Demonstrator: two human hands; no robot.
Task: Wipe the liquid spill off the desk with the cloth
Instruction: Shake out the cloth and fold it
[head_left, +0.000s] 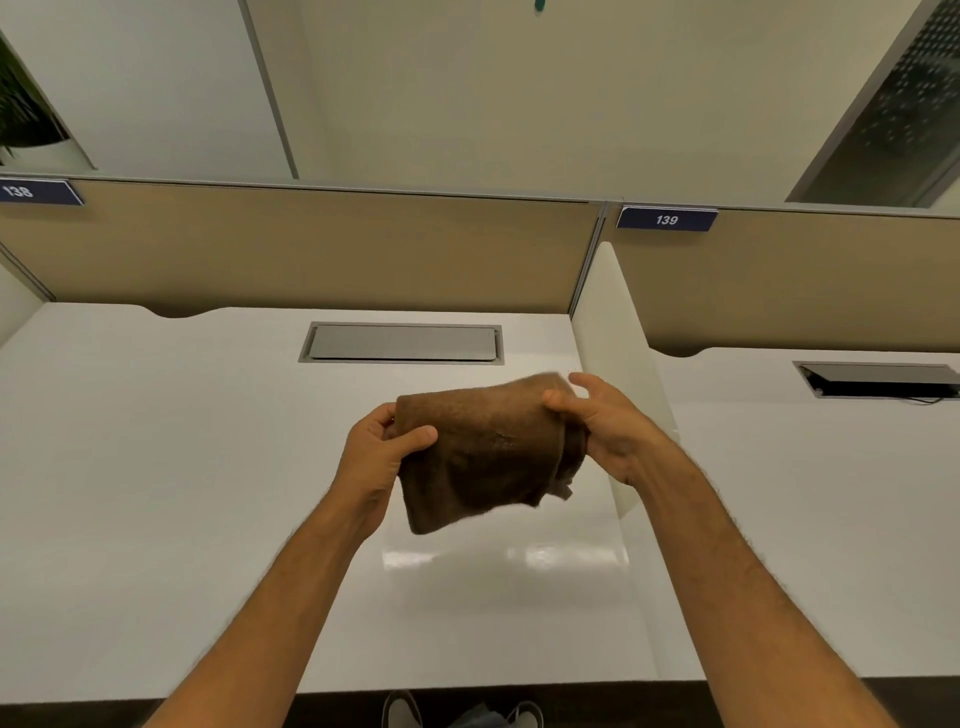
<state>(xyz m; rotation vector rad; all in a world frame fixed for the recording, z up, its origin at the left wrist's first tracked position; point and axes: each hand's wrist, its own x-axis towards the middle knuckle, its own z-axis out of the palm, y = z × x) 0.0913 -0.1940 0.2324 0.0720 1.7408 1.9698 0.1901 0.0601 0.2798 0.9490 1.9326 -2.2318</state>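
A white office desk fills the lower half of the view, set in a row of cubicles under beige fabric partitions. At six o'clock, below the desk's near edge, the toes of two light shoes show on a dark floor. Two bare forearms rise from five and seven o'clock toward the centre, where both hands hold a brown terry cloth up in the air above the desktop, clear of the surface. The left hand pinches the cloth's nine o'clock edge, thumb on the near face and fingers curled behind it. The right hand grips the three o'clock edge, thumb pressed over the top fold, while its upper fingers stand loosely apart behind the cloth. The cloth is folded over, with a small paler, worn-looking patch near its middle. Just below it, bright ceiling-light reflections sit on the glossy desktop; whether any liquid lies there cannot be told. Farther off at twelve o'clock, a closed grey cable-tray lid is sunk into the desk. A white divider panel stands at two o'clock, touching the desk's right edge. Beyond it, the neighbouring desk has an open cable tray. Blue number plates reading 138 and 139 hang on the partitions.
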